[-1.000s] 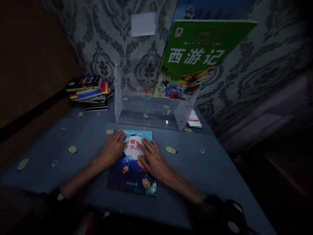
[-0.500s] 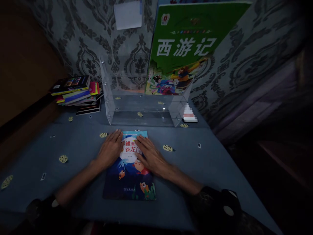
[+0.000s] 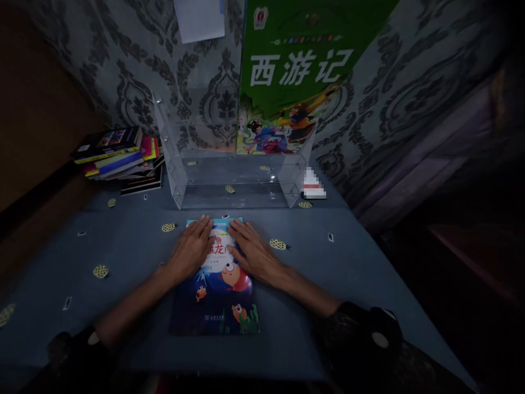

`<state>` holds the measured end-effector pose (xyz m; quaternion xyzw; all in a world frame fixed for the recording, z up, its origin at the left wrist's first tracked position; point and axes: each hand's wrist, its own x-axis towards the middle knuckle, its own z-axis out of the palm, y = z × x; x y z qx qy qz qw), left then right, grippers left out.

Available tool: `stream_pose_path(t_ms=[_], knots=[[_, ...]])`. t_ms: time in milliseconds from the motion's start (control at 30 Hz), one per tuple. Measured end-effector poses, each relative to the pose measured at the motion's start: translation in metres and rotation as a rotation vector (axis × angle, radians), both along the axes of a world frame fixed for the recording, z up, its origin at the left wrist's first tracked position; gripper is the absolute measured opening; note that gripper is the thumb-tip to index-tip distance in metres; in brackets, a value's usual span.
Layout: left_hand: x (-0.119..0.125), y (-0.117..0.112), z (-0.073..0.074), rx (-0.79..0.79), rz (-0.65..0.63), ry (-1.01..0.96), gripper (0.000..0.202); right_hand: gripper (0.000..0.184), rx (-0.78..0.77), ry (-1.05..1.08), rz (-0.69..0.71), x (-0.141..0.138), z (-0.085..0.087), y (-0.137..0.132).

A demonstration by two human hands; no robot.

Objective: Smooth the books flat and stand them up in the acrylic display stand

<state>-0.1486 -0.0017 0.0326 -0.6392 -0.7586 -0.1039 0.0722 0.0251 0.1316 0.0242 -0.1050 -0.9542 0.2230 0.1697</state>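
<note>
A thin children's book (image 3: 213, 306) with a dark blue cover, orange fish and a white title patch lies flat on the table. On its upper left part rests my left hand (image 3: 192, 249), palm down with fingers stretched forward. My right hand (image 3: 256, 254) lies flat across the upper right of the cover, its fingers pointing up and left. Both hands hide parts of the cover and its title. Just beyond the book stands a clear acrylic rack (image 3: 170, 153), and a large green book (image 3: 287, 98) leans upright in its right half.
A stack of books (image 3: 118, 156) sits at the back left of the table. The blue tablecloth (image 3: 348, 284) carries pineapple prints. Right of the rack is a small white blurred object (image 3: 314, 186). Behind stands a patterned wall (image 3: 223, 82) with a white paper (image 3: 200, 21).
My left hand has shifted slightly right over the title, and my right hand has moved a little on the cover. The whole view has shifted slightly.
</note>
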Motion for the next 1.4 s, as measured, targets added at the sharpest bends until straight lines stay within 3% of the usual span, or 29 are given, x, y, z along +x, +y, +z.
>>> stream_pose_path(t_ms=[333, 533, 767, 1400], knots=[[0.005, 0.010, 0.004, -0.024, -0.036, -0.033, 0.045, 0.046, -0.070, 0.054, -0.027, 0.006, -0.001, 0.015], [0.012, 0.023, 0.009, -0.055, -0.112, -0.057, 0.045, 0.044, -0.279, 0.126, 0.006, 0.008, 0.005, 0.033], [0.014, 0.039, 0.011, -0.093, -0.224, -0.095, 0.046, 0.048, -0.461, 0.177, -0.049, 0.006, 0.010, 0.048], [0.016, 0.040, 0.018, -0.139, -0.316, -0.072, 0.043, 0.047, -0.318, 0.205, 0.009, 0.003, -0.001, 0.048]])
